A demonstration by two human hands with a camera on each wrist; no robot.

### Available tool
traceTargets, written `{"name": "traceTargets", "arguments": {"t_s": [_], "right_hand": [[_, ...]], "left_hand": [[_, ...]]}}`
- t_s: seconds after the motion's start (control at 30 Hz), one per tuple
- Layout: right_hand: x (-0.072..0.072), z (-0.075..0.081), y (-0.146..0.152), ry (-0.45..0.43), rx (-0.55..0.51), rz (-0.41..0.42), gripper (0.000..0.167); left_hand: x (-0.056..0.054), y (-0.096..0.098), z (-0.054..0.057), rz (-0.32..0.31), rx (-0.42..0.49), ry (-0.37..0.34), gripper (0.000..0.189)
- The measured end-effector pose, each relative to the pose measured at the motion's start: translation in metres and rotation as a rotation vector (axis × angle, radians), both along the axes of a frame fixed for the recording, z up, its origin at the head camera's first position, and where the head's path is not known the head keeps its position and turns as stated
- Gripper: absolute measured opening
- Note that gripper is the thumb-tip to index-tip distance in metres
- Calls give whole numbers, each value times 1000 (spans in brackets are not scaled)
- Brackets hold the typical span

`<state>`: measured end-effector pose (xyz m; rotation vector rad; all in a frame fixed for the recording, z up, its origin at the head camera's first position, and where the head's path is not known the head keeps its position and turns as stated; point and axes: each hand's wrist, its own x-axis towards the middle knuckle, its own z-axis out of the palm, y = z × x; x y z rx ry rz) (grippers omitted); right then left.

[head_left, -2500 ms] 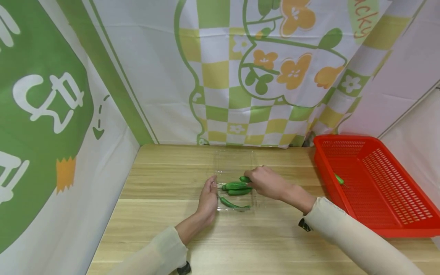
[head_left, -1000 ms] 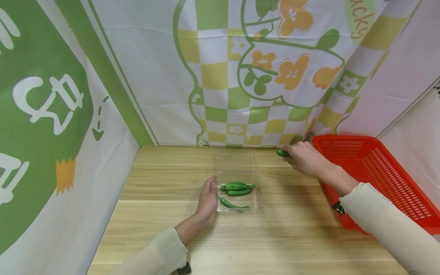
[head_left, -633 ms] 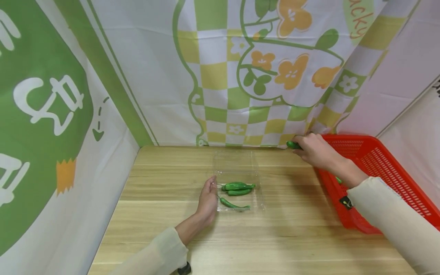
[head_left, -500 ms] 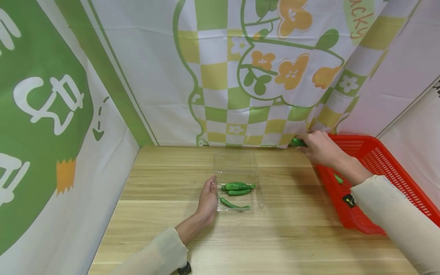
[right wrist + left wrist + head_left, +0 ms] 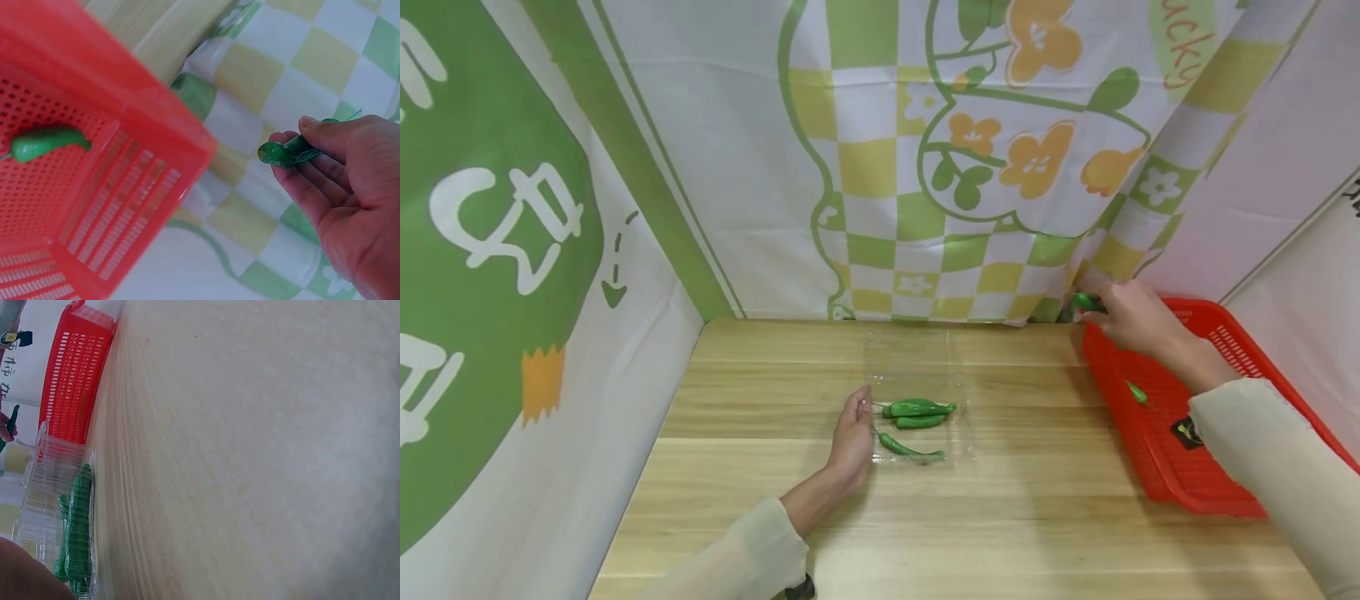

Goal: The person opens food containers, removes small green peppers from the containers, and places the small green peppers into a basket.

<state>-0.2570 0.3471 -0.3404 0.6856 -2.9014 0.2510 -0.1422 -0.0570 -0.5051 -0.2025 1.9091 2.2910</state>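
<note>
My left hand (image 5: 850, 437) holds the left side of a clear plastic box (image 5: 962, 454), its lid lying open toward the back. Inside lie 3 green peppers: two close together in the middle, the upper pepper (image 5: 917, 407) larger, and a thin curved pepper (image 5: 910, 448) near the front. At the far left corner of the red basket (image 5: 1116, 417), my right hand (image 5: 1142, 321) pinches a green pepper (image 5: 287, 152) between thumb and fingers, above the rim. Another small green pepper (image 5: 50, 142) rests on the basket's bottom.
The wooden table (image 5: 760, 533) carries the box near the middle and the basket on the right. A checkered cloth (image 5: 925, 242) hangs down at the table's back edge, close behind my right hand. A green and white panel (image 5: 497, 250) stands at the left.
My right hand has carried a pepper from the box, right and back, to the basket's far left corner. My left hand has stayed at the box.
</note>
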Motion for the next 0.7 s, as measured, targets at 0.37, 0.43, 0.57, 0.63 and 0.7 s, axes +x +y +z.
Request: {"name": "traceTargets", "arguments": {"t_s": [0.37,0.43,0.57,0.63,0.7], "right_hand": [[-10,-15,47,-47,11,-64,18],[-11,-18,56,-31,19,-72,14],[-13,-25,72,7,33,-86,29],[-14,-28,78,12,39,-93,31],[-15,-30,84,-8,43,-107,32]], "left_hand": [[-1,0,-2,8,7,-3,50],[-1,0,-1,6,5,3,50],[-1,0,0,9,6,4,50],[0,0,0,11,8,7,50],[0,0,0,12,10,7,50]]}}
